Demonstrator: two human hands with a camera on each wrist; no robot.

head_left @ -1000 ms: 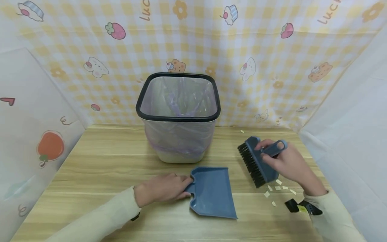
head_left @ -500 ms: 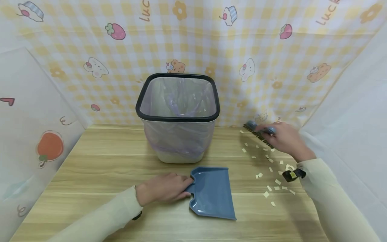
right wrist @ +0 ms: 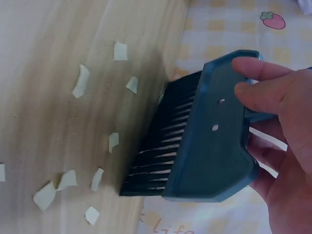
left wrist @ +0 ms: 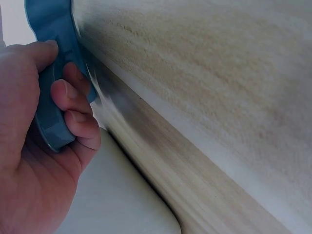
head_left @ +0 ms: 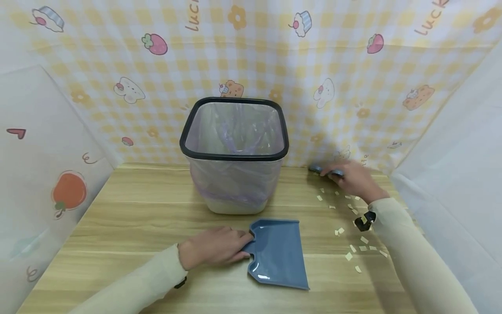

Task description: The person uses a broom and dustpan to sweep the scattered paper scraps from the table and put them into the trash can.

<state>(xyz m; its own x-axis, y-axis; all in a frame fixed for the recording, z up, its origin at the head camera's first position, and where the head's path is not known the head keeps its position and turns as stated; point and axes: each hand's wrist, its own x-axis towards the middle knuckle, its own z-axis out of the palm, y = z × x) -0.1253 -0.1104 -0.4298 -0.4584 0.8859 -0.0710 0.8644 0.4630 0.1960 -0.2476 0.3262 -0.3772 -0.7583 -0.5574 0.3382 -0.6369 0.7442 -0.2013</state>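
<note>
"How far along was the sweeping?"

"Early, it seemed: pale, papery scraps (right wrist: 45, 196) lay strewn toward the table's (head_left: 129, 209) right edge, none yet in the smooth blue plastic dustpan (head_left: 278, 253)."

"And the hands?"

"The left hand (head_left: 215, 247) curled its fingers round the dustpan's stubby handle (left wrist: 52, 124), mid-table. At the back edge, the right hand (head_left: 353, 176) pinched the broad brush (right wrist: 204, 146); whether its dark bristles (right wrist: 158, 151) touched down was hard to tell."

"luck" printed twice along the top of the yellow-and-white checked cloth backdrop (head_left: 259, 56), final letters cropped by the frame edge, "life" printed low on its right side
</note>
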